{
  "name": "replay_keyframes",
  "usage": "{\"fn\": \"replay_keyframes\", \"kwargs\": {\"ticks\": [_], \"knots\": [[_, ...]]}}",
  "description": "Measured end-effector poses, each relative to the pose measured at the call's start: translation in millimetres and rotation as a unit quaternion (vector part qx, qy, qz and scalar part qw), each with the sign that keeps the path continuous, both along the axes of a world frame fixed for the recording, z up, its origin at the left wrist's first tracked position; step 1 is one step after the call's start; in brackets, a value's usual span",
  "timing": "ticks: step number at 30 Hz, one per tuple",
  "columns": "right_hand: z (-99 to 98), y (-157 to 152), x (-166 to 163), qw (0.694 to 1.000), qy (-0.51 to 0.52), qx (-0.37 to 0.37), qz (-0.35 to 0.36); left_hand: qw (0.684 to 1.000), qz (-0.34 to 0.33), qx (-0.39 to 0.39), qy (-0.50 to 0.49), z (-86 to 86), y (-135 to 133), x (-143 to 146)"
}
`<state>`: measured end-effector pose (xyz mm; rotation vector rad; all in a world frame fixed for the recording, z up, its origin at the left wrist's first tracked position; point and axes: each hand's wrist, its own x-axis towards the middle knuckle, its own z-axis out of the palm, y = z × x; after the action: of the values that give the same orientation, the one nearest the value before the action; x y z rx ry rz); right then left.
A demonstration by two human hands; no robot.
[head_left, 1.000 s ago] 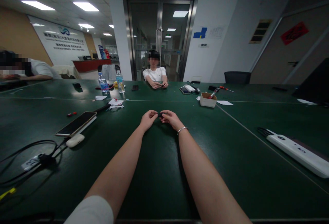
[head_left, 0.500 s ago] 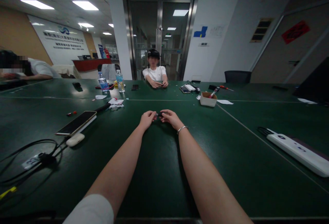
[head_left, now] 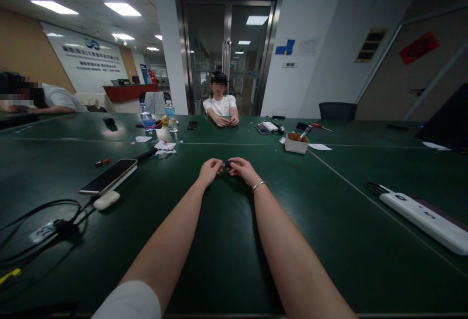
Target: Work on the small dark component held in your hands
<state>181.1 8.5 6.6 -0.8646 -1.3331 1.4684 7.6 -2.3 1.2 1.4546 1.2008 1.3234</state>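
Observation:
Both my arms reach out over the dark green table [head_left: 226, 241]. My left hand [head_left: 209, 169] and my right hand [head_left: 243, 168] meet at the middle of the table, fingers curled. Between their fingertips they pinch a small dark object [head_left: 228, 164], too small to name. A thin bracelet [head_left: 259, 185] circles my right wrist. Both hands rest on or just above the tabletop.
A phone [head_left: 108, 176] on a white block, a white pod [head_left: 106, 200] and black cables [head_left: 44, 221] lie at left. A white power strip [head_left: 424, 216] lies at right. Farther off are a cardboard box [head_left: 296, 142], two water bottles [head_left: 147, 117] and a seated person [head_left: 221, 100] across the table; another person [head_left: 44, 99] sits far left.

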Motion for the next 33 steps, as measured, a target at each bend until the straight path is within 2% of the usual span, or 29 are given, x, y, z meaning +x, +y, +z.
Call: {"fn": "replay_keyframes", "kwargs": {"ticks": [2, 6, 9, 13, 17, 20, 24, 28, 33], "knots": [[-0.2, 0.2, 0.1, 1.000, 0.000, -0.002, -0.001, 1.000, -0.004, 0.020, -0.002, -0.2, 0.3, 0.1], [-1.4, 1.4, 0.4, 1.000, -0.003, -0.001, -0.001, 1.000, -0.007, -0.004, -0.016, 1.0, -0.4, 0.4], [-1.9, 2.0, 0.3, 1.000, -0.003, 0.000, 0.002, 1.000, -0.009, 0.018, -0.018, 2.5, -1.1, 0.5], [-0.7, 1.3, -0.2, 1.000, -0.001, -0.005, -0.001, 1.000, -0.008, -0.014, -0.021, 2.9, -0.7, -0.1], [1.0, -0.1, -0.7, 1.000, -0.003, -0.007, -0.001, 1.000, -0.011, 0.020, -0.019, 0.3, 1.5, -1.0], [1.1, -0.4, -0.7, 1.000, -0.008, -0.003, -0.005, 0.999, -0.012, -0.011, -0.030, -1.2, 2.8, -1.3], [0.5, 0.0, -0.4, 1.000, -0.006, -0.001, -0.002, 0.999, -0.015, 0.002, -0.041, -0.2, 2.6, -1.0], [0.6, 0.0, -0.5, 1.000, -0.006, -0.002, -0.004, 0.998, -0.014, -0.039, -0.045, 0.6, 2.1, -0.5], [-0.1, 0.5, -0.5, 1.000, -0.008, -0.001, -0.004, 0.999, -0.008, -0.012, -0.037, 0.6, 1.1, 0.1]]}}
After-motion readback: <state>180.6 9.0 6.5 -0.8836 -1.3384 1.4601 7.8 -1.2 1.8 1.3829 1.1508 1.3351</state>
